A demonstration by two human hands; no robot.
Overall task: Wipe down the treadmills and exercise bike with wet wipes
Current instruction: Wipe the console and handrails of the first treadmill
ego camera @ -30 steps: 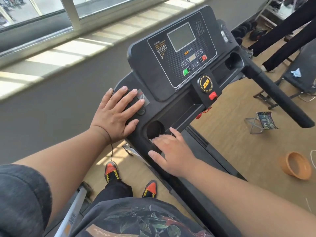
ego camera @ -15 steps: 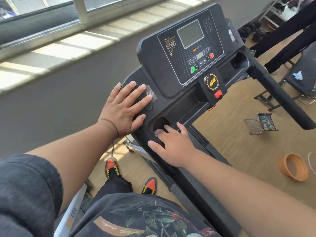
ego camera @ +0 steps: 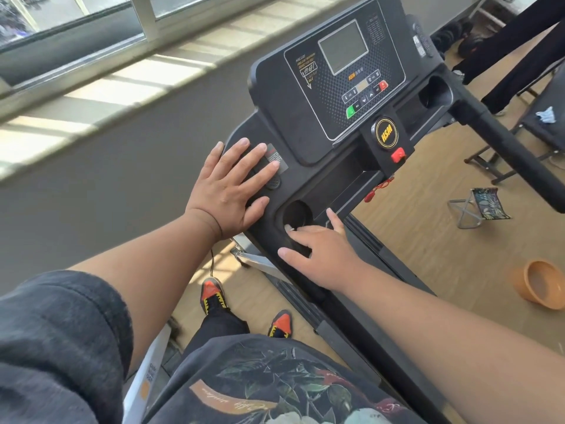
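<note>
A black treadmill console (ego camera: 345,96) with a grey screen stands in front of me. My left hand (ego camera: 232,191) lies flat, fingers spread, on the console's left wing. My right hand (ego camera: 324,255) rests on the rim of the left cup holder (ego camera: 295,212), thumb spread on the console and fingers reaching into the hole. A small white bit of wet wipe (ego camera: 288,228) shows at my fingertips; the rest is hidden under the hand.
The right handrail (ego camera: 504,154) juts toward me. On the wooden floor stand an orange bowl (ego camera: 541,283) and a small folding stool (ego camera: 486,206). A person's dark-trousered legs (ego camera: 519,41) and a bench with a crumpled cloth (ego camera: 545,116) are at the right. A window wall runs along the left.
My right hand has slid a little forward over the cup holder's rim, fingers going deeper in. My left hand stays flat in the same spot.
</note>
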